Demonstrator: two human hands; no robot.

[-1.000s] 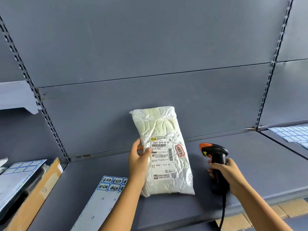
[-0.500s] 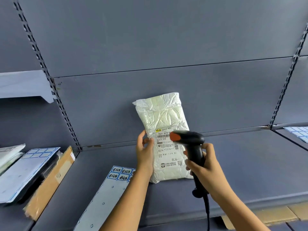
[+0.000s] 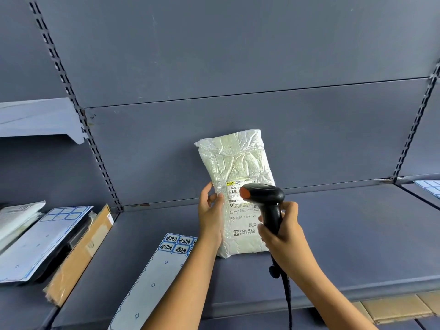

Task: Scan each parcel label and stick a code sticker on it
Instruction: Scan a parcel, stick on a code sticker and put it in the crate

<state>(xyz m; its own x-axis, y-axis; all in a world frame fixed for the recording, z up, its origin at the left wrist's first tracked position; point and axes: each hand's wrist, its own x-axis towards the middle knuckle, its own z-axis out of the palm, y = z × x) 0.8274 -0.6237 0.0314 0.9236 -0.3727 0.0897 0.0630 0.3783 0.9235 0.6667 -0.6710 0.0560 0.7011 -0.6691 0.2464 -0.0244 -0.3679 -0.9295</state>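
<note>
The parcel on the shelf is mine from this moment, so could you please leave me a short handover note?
Left hand holds the white parcel by its left edge, upright on the shelf.
Right hand grips the scanner, its head in front of the label.
Sticker sheet lies flat on the shelf, left of the parcel.
Done: parcel propped, scanner aimed at the label.
Left: confirm the scan, then peel a sticker and stick it on; none shows on the parcel's visible part.

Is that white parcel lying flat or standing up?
Standing up: the parcel rests on its bottom edge on the shelf, tilted back toward the back panel; the left hand holds its edge.
</note>
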